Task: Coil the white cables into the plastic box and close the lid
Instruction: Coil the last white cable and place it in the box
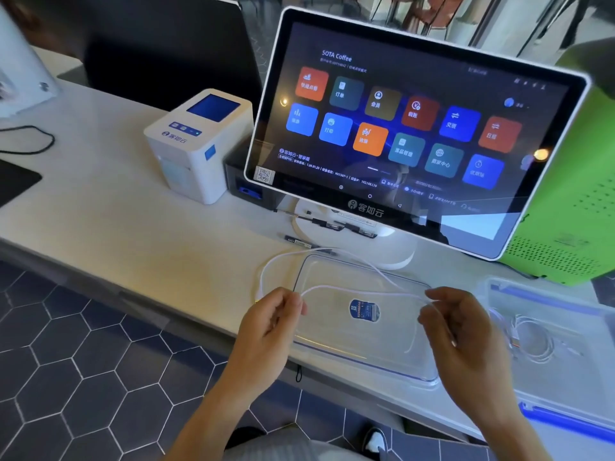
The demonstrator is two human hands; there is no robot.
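A thin white cable (357,288) stretches between both hands above the clear plastic lid (332,347), which lies flat on the counter with a blue sticker in its middle. My left hand (271,319) pinches one part of the cable, and a loop runs back toward the screen's foot. My right hand (461,331) pinches the other part, with a short tail hanging below it. The clear plastic box (565,294) with blue clips sits at the right edge, and a coiled white cable (532,341) lies inside it.
A large touchscreen terminal (416,128) stands just behind the lid. A white receipt printer (199,144) is to its left, pens (299,241) lie by its foot, and a green perforated case (572,227) stands at the right. The counter's front edge runs under my wrists.
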